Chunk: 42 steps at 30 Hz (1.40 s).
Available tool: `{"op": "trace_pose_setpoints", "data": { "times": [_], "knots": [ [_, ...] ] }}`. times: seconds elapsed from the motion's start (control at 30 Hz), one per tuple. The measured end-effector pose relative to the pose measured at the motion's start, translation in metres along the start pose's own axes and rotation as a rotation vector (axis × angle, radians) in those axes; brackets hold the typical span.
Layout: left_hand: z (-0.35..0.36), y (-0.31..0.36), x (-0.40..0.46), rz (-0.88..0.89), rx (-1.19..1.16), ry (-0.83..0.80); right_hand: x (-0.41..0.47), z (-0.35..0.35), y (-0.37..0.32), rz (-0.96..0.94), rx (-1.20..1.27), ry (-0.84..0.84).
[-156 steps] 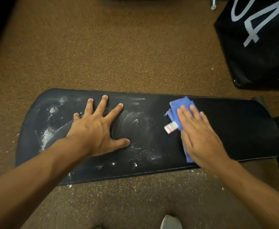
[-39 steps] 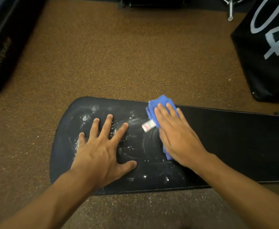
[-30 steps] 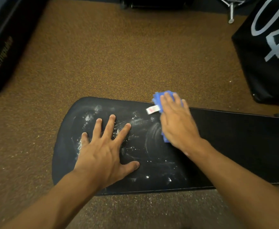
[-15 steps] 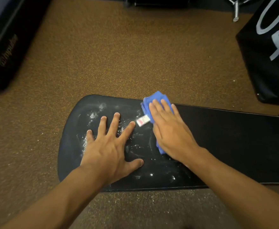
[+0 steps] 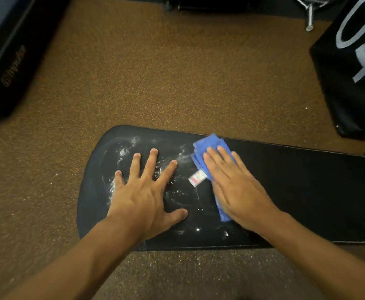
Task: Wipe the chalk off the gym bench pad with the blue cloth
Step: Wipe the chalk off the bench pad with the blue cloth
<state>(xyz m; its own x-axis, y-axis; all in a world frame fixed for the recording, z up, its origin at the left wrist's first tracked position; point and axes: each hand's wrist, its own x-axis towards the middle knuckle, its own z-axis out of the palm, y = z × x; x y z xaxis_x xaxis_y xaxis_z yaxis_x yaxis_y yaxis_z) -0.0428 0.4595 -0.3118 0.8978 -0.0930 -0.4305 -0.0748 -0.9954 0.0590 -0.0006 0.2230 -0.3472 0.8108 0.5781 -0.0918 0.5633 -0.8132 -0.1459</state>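
The black bench pad [image 5: 307,182] lies across the lower half of the view. White chalk smears [image 5: 123,151] and specks cover its left end; its right part looks dark and clean. My left hand [image 5: 147,191] presses flat on the chalky left end, fingers spread. My right hand [image 5: 233,187] lies flat on the folded blue cloth [image 5: 205,148], pressing it onto the pad just right of the chalk. The cloth's white tag [image 5: 196,179] sticks out to the left.
Brown speckled floor [image 5: 155,72] surrounds the pad, with chalk crumbs near its front edge. A black padded block [image 5: 6,61] lies at the far left. A black bag with white numerals [image 5: 354,68] stands at the far right. A metal leg [image 5: 310,16] shows at the top.
Over the last second my right hand slid the blue cloth back and forth across the pad, ending slightly nearer me than half a second ago. My left hand stayed planted.
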Motion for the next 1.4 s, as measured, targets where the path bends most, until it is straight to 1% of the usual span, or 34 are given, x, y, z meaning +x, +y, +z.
{"op": "trace_pose_setpoints", "data": {
  "times": [0.03, 0.07, 0.13, 0.2, 0.23, 0.27, 0.3, 0.37, 0.43, 0.47, 0.5, 0.57, 0.63, 0.67, 0.7, 0.77, 0.83, 0.87, 0.93, 1.0, 1.07, 1.1, 1.13, 1.2, 1.3, 1.33, 1.4],
  "knots": [
    [0.000, 0.000, 0.000, 0.002, -0.003, -0.002, -0.006, -0.001, 0.011, 0.005, 0.001, 0.009],
    [0.000, 0.000, -0.001, 0.005, -0.006, 0.000, -0.006, -0.001, 0.021, 0.052, 0.005, 0.029],
    [0.001, 0.000, 0.000, 0.010, -0.013, 0.012, 0.015, 0.000, 0.030, 0.230, 0.020, 0.070],
    [0.002, -0.002, 0.001, 0.013, -0.010, 0.017, 0.047, 0.003, 0.015, 0.399, 0.021, 0.118],
    [0.003, -0.002, 0.001, 0.010, -0.007, 0.018, 0.059, 0.004, 0.001, 0.445, 0.028, 0.140],
    [0.003, -0.001, 0.001, 0.008, -0.005, 0.020, 0.062, 0.005, -0.012, 0.439, 0.041, 0.151],
    [0.004, -0.001, 0.001, 0.007, -0.002, 0.020, 0.057, 0.007, -0.024, 0.375, 0.046, 0.138],
    [0.004, 0.000, 0.001, 0.005, 0.003, 0.010, 0.027, 0.007, -0.035, 0.187, 0.013, 0.066],
    [0.002, 0.001, 0.001, 0.005, -0.001, 0.005, -0.006, 0.004, -0.024, 0.060, -0.008, -0.006],
    [0.001, 0.001, 0.001, 0.008, -0.004, 0.006, -0.013, 0.003, -0.012, 0.054, -0.014, -0.013],
    [0.001, 0.000, 0.001, 0.014, -0.007, 0.007, -0.012, 0.002, -0.001, 0.091, -0.019, -0.001],
    [0.001, 0.000, 0.002, 0.025, -0.011, -0.004, 0.012, 0.002, 0.010, 0.254, -0.007, 0.038],
    [0.002, -0.001, 0.002, 0.025, -0.002, -0.007, 0.049, 0.003, -0.003, 0.380, 0.036, 0.081],
    [0.003, -0.002, 0.001, 0.023, 0.004, -0.003, 0.061, 0.003, -0.014, 0.385, 0.054, 0.100],
    [0.004, -0.003, 0.001, 0.022, 0.008, 0.002, 0.065, 0.005, -0.026, 0.340, 0.052, 0.106],
    [0.004, -0.002, 0.001, 0.019, 0.016, 0.005, 0.046, 0.008, -0.038, 0.169, 0.008, 0.073],
    [0.003, -0.001, 0.002, 0.013, 0.012, 0.001, 0.012, 0.008, -0.030, 0.025, -0.006, 0.014],
    [0.002, 0.000, 0.002, 0.008, 0.007, -0.001, 0.000, 0.006, -0.019, -0.008, -0.008, -0.005],
    [0.000, 0.000, 0.002, 0.010, 0.004, -0.011, -0.006, 0.005, 0.007, 0.035, -0.034, 0.017],
    [-0.001, -0.001, 0.000, 0.008, 0.004, -0.021, 0.016, 0.003, 0.019, 0.185, -0.013, 0.039],
    [-0.002, -0.001, -0.001, 0.004, 0.010, -0.024, 0.048, 0.001, 0.008, 0.308, 0.035, 0.072],
    [-0.002, 0.000, -0.001, 0.001, 0.012, -0.027, 0.057, 0.002, -0.002, 0.325, 0.045, 0.095],
    [-0.002, 0.000, -0.001, -0.001, 0.014, -0.031, 0.059, 0.003, -0.014, 0.306, 0.040, 0.107],
    [-0.001, 0.000, 0.000, -0.001, 0.018, -0.025, 0.038, 0.009, -0.032, 0.192, 0.016, 0.073],
    [0.001, -0.001, 0.000, 0.001, 0.006, -0.008, -0.005, 0.008, -0.027, 0.037, 0.000, 0.002],
    [0.001, -0.001, 0.001, 0.006, 0.002, -0.006, -0.011, 0.008, -0.017, 0.033, -0.016, 0.001],
    [0.001, -0.002, 0.001, 0.013, -0.005, -0.012, -0.002, 0.008, -0.003, 0.135, -0.021, 0.021]
  ]
}}
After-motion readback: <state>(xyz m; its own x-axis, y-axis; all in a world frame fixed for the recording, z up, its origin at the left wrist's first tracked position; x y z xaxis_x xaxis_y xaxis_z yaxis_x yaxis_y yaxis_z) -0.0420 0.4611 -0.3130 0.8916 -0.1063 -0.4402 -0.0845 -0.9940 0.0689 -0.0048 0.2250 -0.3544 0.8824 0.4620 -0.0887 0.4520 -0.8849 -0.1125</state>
